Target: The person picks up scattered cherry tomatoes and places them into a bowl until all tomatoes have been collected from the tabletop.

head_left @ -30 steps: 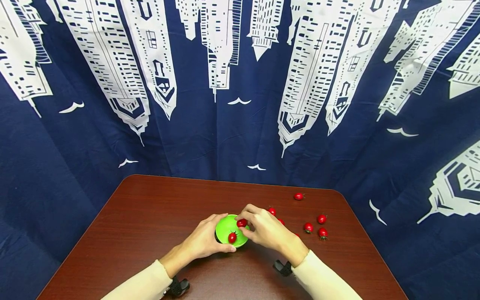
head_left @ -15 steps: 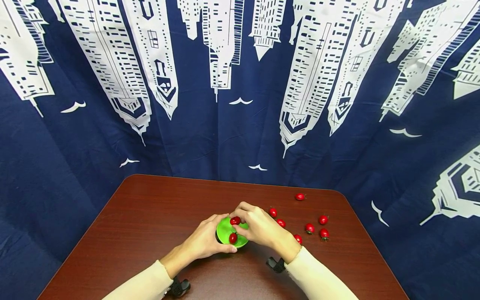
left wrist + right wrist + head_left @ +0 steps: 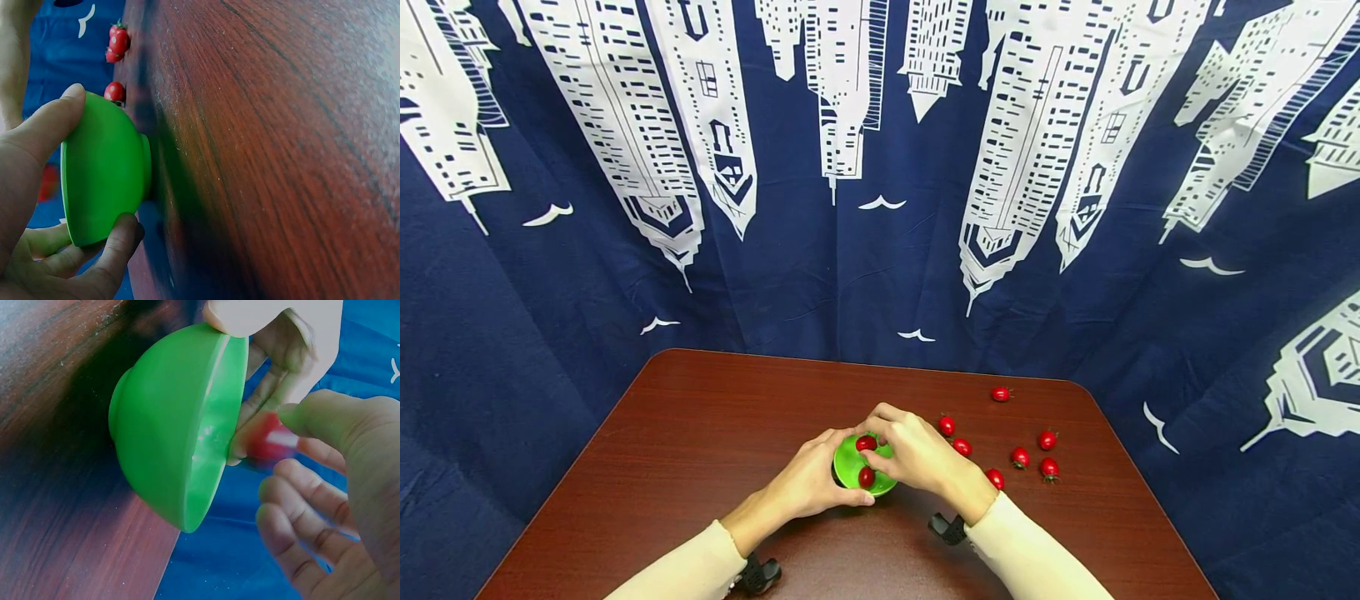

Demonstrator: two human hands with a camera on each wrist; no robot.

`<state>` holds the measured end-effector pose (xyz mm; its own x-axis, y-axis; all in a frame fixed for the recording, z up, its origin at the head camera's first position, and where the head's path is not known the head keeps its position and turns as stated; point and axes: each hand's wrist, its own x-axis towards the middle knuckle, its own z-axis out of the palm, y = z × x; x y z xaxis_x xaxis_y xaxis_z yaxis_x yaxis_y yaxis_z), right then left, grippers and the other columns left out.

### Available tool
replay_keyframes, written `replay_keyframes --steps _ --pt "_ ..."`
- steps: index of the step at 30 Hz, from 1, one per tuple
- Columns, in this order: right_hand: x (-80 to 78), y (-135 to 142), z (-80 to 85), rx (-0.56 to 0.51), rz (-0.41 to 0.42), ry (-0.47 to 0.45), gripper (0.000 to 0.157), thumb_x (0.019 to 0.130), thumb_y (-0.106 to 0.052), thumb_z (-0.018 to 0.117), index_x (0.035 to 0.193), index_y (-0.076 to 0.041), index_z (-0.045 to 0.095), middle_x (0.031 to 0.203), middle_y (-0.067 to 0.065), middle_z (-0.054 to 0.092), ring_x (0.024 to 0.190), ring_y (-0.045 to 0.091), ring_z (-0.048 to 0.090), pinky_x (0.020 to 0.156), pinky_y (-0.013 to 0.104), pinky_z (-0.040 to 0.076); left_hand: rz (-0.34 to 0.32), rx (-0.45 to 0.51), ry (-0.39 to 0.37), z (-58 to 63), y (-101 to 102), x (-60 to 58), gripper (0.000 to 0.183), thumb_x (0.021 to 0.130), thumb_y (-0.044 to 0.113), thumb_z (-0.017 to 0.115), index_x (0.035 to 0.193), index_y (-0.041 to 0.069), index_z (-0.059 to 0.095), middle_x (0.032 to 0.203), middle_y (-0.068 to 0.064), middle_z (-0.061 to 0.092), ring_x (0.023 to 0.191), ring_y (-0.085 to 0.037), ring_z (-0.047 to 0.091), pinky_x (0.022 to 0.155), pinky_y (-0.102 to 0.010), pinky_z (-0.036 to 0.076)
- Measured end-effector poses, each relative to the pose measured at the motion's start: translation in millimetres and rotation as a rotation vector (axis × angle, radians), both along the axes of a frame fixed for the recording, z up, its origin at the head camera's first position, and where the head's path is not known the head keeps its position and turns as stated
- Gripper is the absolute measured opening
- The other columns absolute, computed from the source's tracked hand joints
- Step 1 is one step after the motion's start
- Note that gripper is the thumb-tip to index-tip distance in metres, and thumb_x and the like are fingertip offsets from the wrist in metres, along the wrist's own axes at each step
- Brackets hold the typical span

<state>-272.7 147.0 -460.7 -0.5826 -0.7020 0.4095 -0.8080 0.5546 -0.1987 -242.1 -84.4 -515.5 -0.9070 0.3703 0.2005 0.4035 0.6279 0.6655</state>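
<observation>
A small green bowl (image 3: 846, 467) stands on the brown table, and my left hand (image 3: 805, 477) grips it from the left. In the left wrist view the thumb and fingers hold opposite sides of the bowl (image 3: 103, 165). One cherry tomato (image 3: 867, 477) lies inside it. My right hand (image 3: 917, 454) pinches another cherry tomato (image 3: 866, 443) over the bowl's opening. The right wrist view shows that held tomato (image 3: 269, 440) blurred, between thumb and index finger, just outside the bowl's rim, with the other fingers loosely spread.
Several cherry tomatoes lie scattered to the right of the bowl, among them one tomato (image 3: 962, 447) by my right wrist, another tomato (image 3: 1048, 469) farther right and a tomato (image 3: 1001, 394) near the back edge. A blue cloth (image 3: 790, 283) with white buildings hangs behind the table.
My right hand has moved left with its cherry tomato, from the bowl's right side to over its middle. The left hand and the bowl stay almost still.
</observation>
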Motion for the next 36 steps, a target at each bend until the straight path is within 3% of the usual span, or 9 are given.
replay_keyframes --steps 7,22,36 --pt "1.6 2.4 1.0 0.015 -0.028 -0.012 0.034 0.098 -0.025 0.095 0.129 -0.015 0.086 0.121 0.005 0.079 0.093 0.02 0.079 0.081 0.031 0.067 -0.003 0.007 0.0 1.4 0.2 0.9 0.103 0.078 0.049 0.109 0.16 0.006 0.064 0.145 -0.009 0.076 0.123 -0.023 0.073 0.105 -0.045 0.064" --pt "4.3 8.9 0.8 0.033 -0.084 -0.008 0.033 0.1 -0.034 0.093 0.13 -0.02 0.086 0.123 0.0 0.08 0.102 0.015 0.079 0.083 0.038 0.071 -0.004 -0.005 -0.01 -0.5 -0.3 0.6 0.107 0.079 0.054 0.107 0.166 0.012 0.06 0.146 -0.009 0.075 0.124 -0.024 0.07 0.105 -0.048 0.063" --pt "6.1 22.8 -0.9 0.002 -0.12 0.013 0.034 0.097 -0.032 0.094 0.13 -0.025 0.086 0.122 -0.005 0.079 0.101 0.012 0.076 0.079 0.031 0.067 0.004 0.004 -0.019 -0.4 1.1 2.2 0.109 0.079 0.051 0.108 0.165 0.004 0.06 0.151 -0.014 0.073 0.129 -0.028 0.072 0.111 -0.054 0.064"
